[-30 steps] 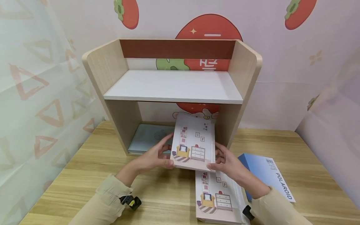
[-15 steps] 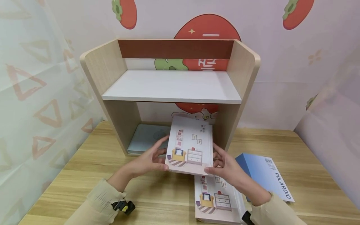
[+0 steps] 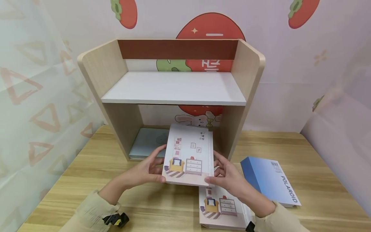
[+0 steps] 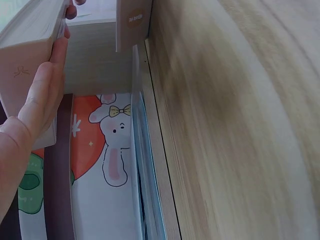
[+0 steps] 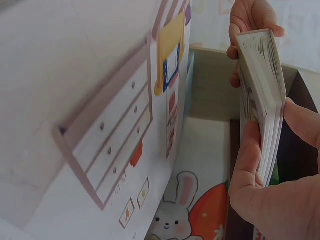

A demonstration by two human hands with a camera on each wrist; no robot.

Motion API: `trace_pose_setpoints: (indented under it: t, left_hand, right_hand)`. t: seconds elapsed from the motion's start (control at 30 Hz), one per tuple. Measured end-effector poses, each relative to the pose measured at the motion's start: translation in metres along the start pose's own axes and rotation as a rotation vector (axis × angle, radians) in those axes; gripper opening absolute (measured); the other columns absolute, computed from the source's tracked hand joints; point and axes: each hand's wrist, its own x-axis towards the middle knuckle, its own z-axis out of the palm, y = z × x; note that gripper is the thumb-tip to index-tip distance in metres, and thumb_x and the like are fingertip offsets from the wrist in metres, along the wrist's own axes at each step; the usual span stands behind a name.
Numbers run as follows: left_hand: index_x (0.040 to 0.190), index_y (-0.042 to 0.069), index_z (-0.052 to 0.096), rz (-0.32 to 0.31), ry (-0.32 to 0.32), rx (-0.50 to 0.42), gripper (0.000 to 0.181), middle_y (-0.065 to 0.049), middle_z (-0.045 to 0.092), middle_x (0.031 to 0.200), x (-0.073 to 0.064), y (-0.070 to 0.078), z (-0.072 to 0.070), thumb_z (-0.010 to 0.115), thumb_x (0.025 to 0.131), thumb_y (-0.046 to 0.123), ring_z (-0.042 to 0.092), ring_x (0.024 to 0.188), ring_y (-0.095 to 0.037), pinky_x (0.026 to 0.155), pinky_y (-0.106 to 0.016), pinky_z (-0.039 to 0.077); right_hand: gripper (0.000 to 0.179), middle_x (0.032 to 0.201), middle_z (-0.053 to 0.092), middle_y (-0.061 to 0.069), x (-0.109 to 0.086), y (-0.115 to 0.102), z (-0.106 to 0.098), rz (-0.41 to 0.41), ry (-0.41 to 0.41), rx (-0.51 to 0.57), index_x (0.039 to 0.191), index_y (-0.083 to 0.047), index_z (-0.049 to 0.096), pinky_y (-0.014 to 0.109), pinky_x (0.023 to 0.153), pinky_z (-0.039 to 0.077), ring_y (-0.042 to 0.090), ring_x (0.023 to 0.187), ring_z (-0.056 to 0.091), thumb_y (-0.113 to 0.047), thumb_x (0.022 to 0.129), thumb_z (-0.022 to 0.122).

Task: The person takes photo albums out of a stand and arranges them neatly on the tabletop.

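At far left, a backdrop point(image 3: 37, 112) printed with triangle outlines stands beside the wooden table point(image 3: 84, 177). The left sleeve point(image 3: 90, 209), cream in colour, carries a black strapped device point(image 3: 116, 220) at the cuff. A pale blue book point(image 3: 147, 143) lies flat in the lower compartment of the shelf unit point(image 3: 174, 87), toward its left side panel. The left hand point(image 3: 146, 172) grasps the left edge of a white illustrated book point(image 3: 189, 158), thumb at the near corner. That book is raised off the table, tilted with its near end toward the wearer, in front of the lower compartment; whether its far end is inside the opening cannot be determined. Its cover shows a yellow armchair and a chest of drawers, and its page edges are visible in the right wrist view. The right hand point(image 3: 229, 175) grasps the opposite edge, thumb on the cover near the corner. Below it, a second illustrated book point(image 3: 218, 211) with matching artwork rests on the table, partly covered in the head view. At right, a blue item lettered POLAROID point(image 3: 269, 180) lies on the table.
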Motion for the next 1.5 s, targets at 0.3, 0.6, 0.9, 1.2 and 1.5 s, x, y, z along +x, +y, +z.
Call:
trace_pose_setpoints:
  t: [0.3, 0.6, 0.9, 1.2, 1.5]
  left_hand:
    - [0.158, 0.014, -0.01, 0.005, -0.027, 0.02, 0.11, -0.04, 0.029, 0.15, -0.013, 0.001, 0.0, 0.075, 0.089, 0.013, 0.051, 0.13, -0.044, 0.094, -0.03, 0.054]
    - [0.157, 0.014, -0.013, 0.004, -0.054, 0.024, 0.108, -0.041, 0.028, 0.15, -0.024, -0.002, -0.002, 0.072, 0.091, 0.011, 0.049, 0.131, -0.046, 0.095, -0.03, 0.053]
    - [0.156, 0.014, -0.016, -0.008, -0.088, -0.008, 0.106, -0.042, 0.029, 0.149, -0.038, -0.007, -0.004, 0.069, 0.093, 0.007, 0.054, 0.127, -0.042, 0.094, -0.032, 0.054]
    - [0.154, 0.013, -0.015, -0.013, -0.113, -0.037, 0.104, -0.04, 0.033, 0.147, -0.048, -0.011, -0.004, 0.068, 0.092, 0.004, 0.055, 0.126, -0.037, 0.094, -0.032, 0.054]
    - [0.153, 0.011, -0.017, -0.018, -0.126, -0.05, 0.106, -0.038, 0.035, 0.145, -0.059, -0.015, -0.006, 0.069, 0.092, 0.004, 0.057, 0.125, -0.034, 0.093, -0.033, 0.055]
  right_hand:
    - [0.1, 0.11, 0.049, 0.013, -0.004, 0.002, 0.009, -0.007, -0.032, 0.017, 0.157, 0.0, 0.016, 0.021, 0.059, 0.047, 0.013, 0.08, 0.053, -0.004, 0.081, 0.081]
    - [0.1, 0.106, 0.045, 0.011, -0.004, 0.005, 0.018, -0.01, -0.041, 0.013, 0.156, 0.003, 0.018, 0.021, 0.058, 0.046, 0.012, 0.076, 0.053, -0.004, 0.08, 0.081]
    - [0.1, 0.101, 0.05, 0.009, -0.005, 0.009, 0.028, -0.03, -0.052, -0.04, 0.155, 0.004, 0.02, 0.021, 0.061, 0.049, 0.012, 0.074, 0.054, -0.007, 0.078, 0.083]
    - [0.1, 0.097, 0.053, 0.007, -0.009, 0.011, 0.039, -0.039, -0.074, -0.005, 0.154, 0.005, 0.02, 0.017, 0.063, 0.047, 0.011, 0.075, 0.051, -0.002, 0.077, 0.083]
    - [0.097, 0.108, 0.049, 0.011, -0.011, 0.011, 0.048, -0.043, -0.095, -0.047, 0.152, 0.005, 0.024, 0.017, 0.063, 0.048, 0.008, 0.075, 0.054, -0.007, 0.077, 0.084]
